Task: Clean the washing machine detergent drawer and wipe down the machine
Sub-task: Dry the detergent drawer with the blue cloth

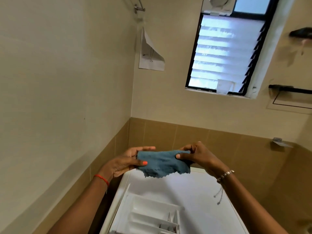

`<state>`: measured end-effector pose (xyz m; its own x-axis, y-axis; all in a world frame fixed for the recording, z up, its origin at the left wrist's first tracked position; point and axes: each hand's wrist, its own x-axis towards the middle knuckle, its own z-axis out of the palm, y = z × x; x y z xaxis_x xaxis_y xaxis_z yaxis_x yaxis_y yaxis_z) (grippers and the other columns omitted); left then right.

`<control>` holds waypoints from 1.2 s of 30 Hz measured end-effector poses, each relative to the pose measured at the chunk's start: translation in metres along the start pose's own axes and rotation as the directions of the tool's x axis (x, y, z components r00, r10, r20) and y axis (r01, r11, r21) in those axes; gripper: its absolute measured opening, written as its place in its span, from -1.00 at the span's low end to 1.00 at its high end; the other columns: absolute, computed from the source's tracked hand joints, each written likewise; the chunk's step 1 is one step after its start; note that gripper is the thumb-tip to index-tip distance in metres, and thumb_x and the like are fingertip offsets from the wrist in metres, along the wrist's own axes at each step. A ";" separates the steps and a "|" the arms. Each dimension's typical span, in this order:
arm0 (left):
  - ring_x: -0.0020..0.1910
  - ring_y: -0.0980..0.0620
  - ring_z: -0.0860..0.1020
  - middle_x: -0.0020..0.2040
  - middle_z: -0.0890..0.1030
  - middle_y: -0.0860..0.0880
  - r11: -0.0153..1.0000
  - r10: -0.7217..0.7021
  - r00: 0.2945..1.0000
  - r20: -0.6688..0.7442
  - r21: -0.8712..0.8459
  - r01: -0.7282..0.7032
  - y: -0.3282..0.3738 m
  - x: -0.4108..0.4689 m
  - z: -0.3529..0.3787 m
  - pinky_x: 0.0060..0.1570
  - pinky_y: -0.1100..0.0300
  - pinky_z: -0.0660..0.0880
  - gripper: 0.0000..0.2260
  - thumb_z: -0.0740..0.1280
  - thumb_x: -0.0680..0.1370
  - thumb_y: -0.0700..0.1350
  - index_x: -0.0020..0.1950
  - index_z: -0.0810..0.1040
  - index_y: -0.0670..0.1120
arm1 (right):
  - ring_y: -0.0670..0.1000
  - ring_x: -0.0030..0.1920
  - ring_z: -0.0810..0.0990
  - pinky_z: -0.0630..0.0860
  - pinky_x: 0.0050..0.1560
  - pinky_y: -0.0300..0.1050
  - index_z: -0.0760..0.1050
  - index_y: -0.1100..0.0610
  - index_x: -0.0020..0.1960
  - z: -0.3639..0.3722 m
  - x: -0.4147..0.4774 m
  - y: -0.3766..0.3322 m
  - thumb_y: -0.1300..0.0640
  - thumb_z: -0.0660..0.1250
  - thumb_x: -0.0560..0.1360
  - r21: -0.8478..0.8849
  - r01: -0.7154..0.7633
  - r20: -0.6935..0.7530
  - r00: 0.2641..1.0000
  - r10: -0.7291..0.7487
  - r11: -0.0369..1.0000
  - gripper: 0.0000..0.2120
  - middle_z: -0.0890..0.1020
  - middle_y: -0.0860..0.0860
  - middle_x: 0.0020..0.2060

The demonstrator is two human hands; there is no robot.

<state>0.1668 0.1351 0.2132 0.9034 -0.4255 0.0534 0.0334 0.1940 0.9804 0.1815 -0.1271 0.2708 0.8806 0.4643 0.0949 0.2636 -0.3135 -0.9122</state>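
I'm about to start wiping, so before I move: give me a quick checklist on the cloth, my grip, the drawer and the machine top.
1. Blue cloth gripped at both ends: ok, left hand and right hand pinch it.
2. Cloth spread flat: not ok, bunched, lower edge hanging.
3. Detergent drawer in view, compartments up: ok, below the hands.
4. Drawer compartments clean: cannot tell, near end blurred.
5. Machine top bare beside the drawer: ok.
6. Cloth damp: cannot tell.
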 end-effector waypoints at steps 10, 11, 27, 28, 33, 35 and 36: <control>-0.17 0.02 0.65 -0.09 0.68 -0.15 0.989 0.110 0.965 -0.236 0.119 -0.084 0.020 0.010 0.012 -0.14 0.25 0.58 -0.78 0.45 0.39 -0.22 0.00 0.60 -0.26 | 0.04 -0.31 0.65 0.61 -0.30 -0.14 0.63 0.29 -0.11 -0.007 0.008 -0.007 0.21 0.43 0.35 0.122 0.007 -0.112 0.994 0.007 0.993 -0.83 0.68 0.19 -0.26; -0.16 0.00 0.65 -0.06 0.66 -0.18 0.995 0.099 0.966 -0.237 0.003 -0.102 0.021 0.010 0.014 -0.12 0.22 0.58 -0.73 0.44 0.40 -0.17 0.04 0.59 -0.28 | 0.04 -0.34 0.65 0.61 -0.33 -0.15 0.62 0.28 -0.13 -0.008 0.007 -0.008 0.19 0.43 0.32 0.203 0.001 -0.108 0.994 0.021 0.979 -0.81 0.68 0.18 -0.29; -0.22 0.00 0.61 -0.21 0.63 -0.10 0.986 0.082 0.939 -0.333 0.165 -0.028 0.024 0.013 0.031 -0.30 0.30 0.58 -0.78 0.42 0.33 -0.46 -0.11 0.57 -0.23 | 0.14 -0.12 0.67 0.63 -0.10 -0.12 0.56 0.41 0.00 0.003 -0.013 -0.005 0.46 0.39 0.29 0.453 -0.143 -0.105 0.972 0.212 0.880 -0.73 0.66 0.26 -0.08; -0.25 -0.02 0.59 -0.25 0.62 -0.11 0.984 0.113 0.927 -0.357 0.173 -0.053 0.020 0.014 0.032 -0.33 0.31 0.57 -0.82 0.42 0.34 -0.45 -0.13 0.56 -0.26 | 0.12 -0.16 0.67 0.63 -0.14 -0.15 0.57 0.39 -0.05 0.004 -0.014 -0.006 0.49 0.37 0.32 0.408 -0.108 -0.166 0.968 0.190 0.907 -0.79 0.67 0.24 -0.14; -0.12 -0.03 0.59 -0.17 0.64 -0.09 0.996 0.085 0.921 -0.379 0.039 -0.076 -0.002 0.017 0.036 -0.08 0.12 0.57 -0.89 0.38 0.45 -0.31 -0.07 0.57 -0.14 | -0.05 -0.29 0.64 0.57 -0.27 -0.28 0.61 0.27 -0.13 0.009 -0.026 -0.009 0.46 0.33 0.40 0.232 -0.027 -0.331 0.938 0.105 0.972 -0.85 0.68 0.06 -0.29; -0.02 -0.06 0.59 -0.04 0.64 -0.10 0.999 0.039 0.949 -0.312 -0.013 -0.045 -0.011 0.017 0.040 -0.01 -0.05 0.56 -0.85 0.36 0.49 -0.21 0.05 0.54 -0.10 | -0.05 -0.29 0.63 0.58 -0.26 -0.24 0.61 0.25 -0.12 0.010 -0.033 -0.005 0.40 0.36 0.40 0.212 -0.046 -0.355 0.927 0.121 0.976 -0.88 0.69 0.07 -0.27; 0.00 -0.08 0.60 0.00 0.65 -0.11 0.998 0.024 0.960 -0.280 -0.043 -0.037 -0.015 0.018 0.043 -0.02 -0.07 0.58 -0.83 0.34 0.51 -0.18 0.09 0.53 -0.10 | -0.02 -0.26 0.64 0.61 -0.21 -0.17 0.61 0.24 -0.09 0.010 -0.037 -0.003 0.37 0.37 0.41 0.228 -0.063 -0.364 0.920 0.145 0.972 -0.89 0.70 0.10 -0.24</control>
<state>0.1642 0.0862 0.2079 0.9875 -0.1562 0.0216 0.0179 0.2471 0.9688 0.1443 -0.1354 0.2662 0.9917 0.0805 0.0998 0.1107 -0.1452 -0.9832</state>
